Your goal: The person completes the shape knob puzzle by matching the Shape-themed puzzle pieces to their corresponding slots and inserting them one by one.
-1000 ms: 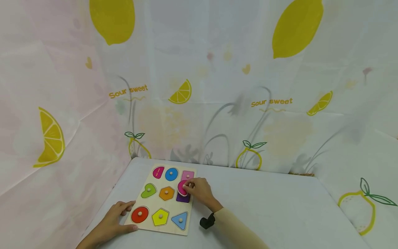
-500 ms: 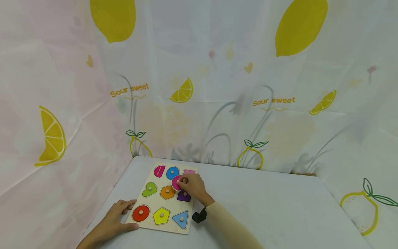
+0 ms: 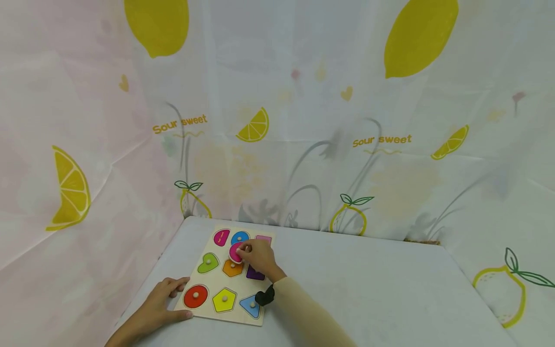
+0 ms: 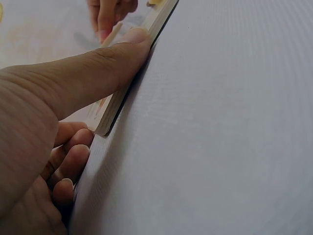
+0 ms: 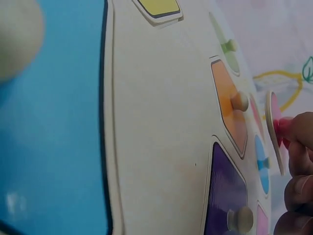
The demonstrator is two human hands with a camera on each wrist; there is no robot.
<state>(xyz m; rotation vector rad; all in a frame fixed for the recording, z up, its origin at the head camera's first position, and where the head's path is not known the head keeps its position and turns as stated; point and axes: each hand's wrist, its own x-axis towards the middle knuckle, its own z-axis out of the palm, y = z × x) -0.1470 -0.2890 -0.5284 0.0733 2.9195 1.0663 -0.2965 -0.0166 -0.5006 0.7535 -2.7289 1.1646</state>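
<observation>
My right hand (image 3: 260, 259) pinches a magenta semicircle puzzle piece (image 3: 234, 251) by its knob. It holds the piece above the wooden peg puzzle board (image 3: 210, 280), over the gap between the blue circle (image 3: 238, 236) and the orange hexagon (image 3: 232, 268). In the right wrist view the piece (image 5: 272, 112) is tilted and apart from the board. A magenta half-round recess (image 3: 221, 237) shows at the board's far left corner. My left hand (image 3: 162, 304) holds the near left corner, thumb on the near edge, fingers curled at the left edge.
Seated on the board are a green heart (image 3: 208, 262), a red circle (image 3: 195, 296), a yellow pentagon (image 3: 224, 300), a light blue triangle (image 3: 249, 306), a purple piece (image 3: 255, 273) and a pink piece (image 3: 264, 238), partly hidden. A white table (image 3: 368, 289) meets lemon-printed cloth walls (image 3: 277, 168).
My right hand has carried the magenta semicircle leftward, from above the pink and purple pieces to near the blue circle and orange hexagon. The left hand stays at the board's corner.
</observation>
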